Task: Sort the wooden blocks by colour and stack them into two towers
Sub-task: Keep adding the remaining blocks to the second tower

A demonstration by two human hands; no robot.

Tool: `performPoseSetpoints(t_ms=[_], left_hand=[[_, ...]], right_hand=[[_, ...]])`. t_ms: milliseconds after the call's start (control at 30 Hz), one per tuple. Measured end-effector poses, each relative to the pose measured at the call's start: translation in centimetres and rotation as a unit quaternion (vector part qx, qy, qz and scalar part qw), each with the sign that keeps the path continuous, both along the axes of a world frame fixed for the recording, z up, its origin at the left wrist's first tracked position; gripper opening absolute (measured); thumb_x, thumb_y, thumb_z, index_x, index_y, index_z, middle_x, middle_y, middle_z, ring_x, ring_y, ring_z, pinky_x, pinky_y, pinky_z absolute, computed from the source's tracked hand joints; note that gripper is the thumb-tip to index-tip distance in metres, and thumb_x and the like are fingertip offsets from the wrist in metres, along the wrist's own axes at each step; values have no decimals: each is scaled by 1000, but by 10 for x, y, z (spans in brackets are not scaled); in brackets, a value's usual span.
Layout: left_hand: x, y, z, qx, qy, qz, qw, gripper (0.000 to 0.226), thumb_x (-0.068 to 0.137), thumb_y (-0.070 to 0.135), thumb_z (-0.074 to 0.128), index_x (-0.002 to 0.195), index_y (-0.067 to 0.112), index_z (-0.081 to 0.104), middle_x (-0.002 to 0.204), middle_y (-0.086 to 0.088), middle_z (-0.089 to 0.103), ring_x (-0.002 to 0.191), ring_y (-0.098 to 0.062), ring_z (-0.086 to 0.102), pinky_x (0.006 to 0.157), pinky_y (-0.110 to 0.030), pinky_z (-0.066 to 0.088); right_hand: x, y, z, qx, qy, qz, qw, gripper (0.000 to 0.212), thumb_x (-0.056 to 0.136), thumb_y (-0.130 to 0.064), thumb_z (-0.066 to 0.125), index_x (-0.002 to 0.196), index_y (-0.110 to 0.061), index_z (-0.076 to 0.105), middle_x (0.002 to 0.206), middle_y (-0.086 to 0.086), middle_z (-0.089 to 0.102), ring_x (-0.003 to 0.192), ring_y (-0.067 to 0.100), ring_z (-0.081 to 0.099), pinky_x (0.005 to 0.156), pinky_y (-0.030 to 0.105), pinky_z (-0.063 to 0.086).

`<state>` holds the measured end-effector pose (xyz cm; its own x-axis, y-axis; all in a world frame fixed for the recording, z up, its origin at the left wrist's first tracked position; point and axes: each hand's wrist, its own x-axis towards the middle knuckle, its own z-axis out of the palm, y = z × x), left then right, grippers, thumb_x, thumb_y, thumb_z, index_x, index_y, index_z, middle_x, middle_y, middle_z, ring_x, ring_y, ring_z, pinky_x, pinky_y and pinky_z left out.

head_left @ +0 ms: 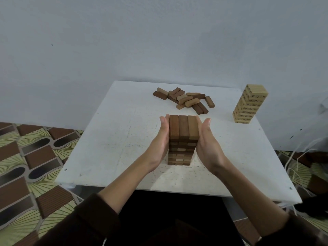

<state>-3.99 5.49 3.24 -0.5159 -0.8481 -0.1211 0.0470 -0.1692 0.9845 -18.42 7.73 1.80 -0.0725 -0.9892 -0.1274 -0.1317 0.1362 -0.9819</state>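
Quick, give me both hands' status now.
Left hand: open, flat palm against the brown tower's left side.
Right hand: open, flat palm against its right side.

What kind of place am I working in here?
Probably a room in a home, not a workshop: a small white table pushed against a plain painted wall, a patterned floor covering, and loose white cords at the right.

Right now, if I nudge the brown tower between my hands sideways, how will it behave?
The brown tower is tall on a narrow base, so it would probably tip rather than slide. Its layers look like loose blocks, so a push up high could shear them apart. The left hand and right hand flank it, which should steady it.
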Motion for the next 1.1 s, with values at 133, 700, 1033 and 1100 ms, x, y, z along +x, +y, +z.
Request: performPoseSetpoints(t_ms=[133, 700, 1033, 1100], left_hand=[[3, -5, -13, 11, 18, 7, 1000, 101, 69, 83, 17, 153, 27, 6, 157, 10, 19, 140, -1, 22, 112, -24, 22], [22, -77, -60, -41, -184, 107, 976, 69, 91, 67, 29, 144, 24, 35, 150, 9, 31, 137, -9, 29, 117, -39, 21], [-5, -139, -72, -176, -310, 73, 931, 32, 99, 19, 46, 129, 8, 52, 133, -7, 53, 121, -16, 49, 92, -18, 35], [-12, -146, -77, -190, -307, 73, 930, 30, 98, 15, 49, 126, 6, 55, 129, -7, 56, 114, -14, 51, 85, -9, 36]], right_hand=[[4, -4, -7, 19, -63, 3, 998, 59, 93, -64, 5, 125, -42, 49, 140, -12, 45, 134, 6, 35, 117, 33, 14], [-55, -76, -32, 32, 132, -78, 988, 46, 99, -31, 44, 141, -15, 34, 150, 4, 31, 135, 23, 34, 103, 32, 31], [-73, -151, -42, -7, 378, -55, 924, 43, 92, -9, 53, 134, -8, 44, 141, 11, 37, 127, 27, 32, 105, 34, 29], [-74, -157, -46, -11, 396, -42, 917, 45, 91, -8, 52, 135, -6, 43, 143, 12, 36, 130, 28, 30, 109, 36, 27]])
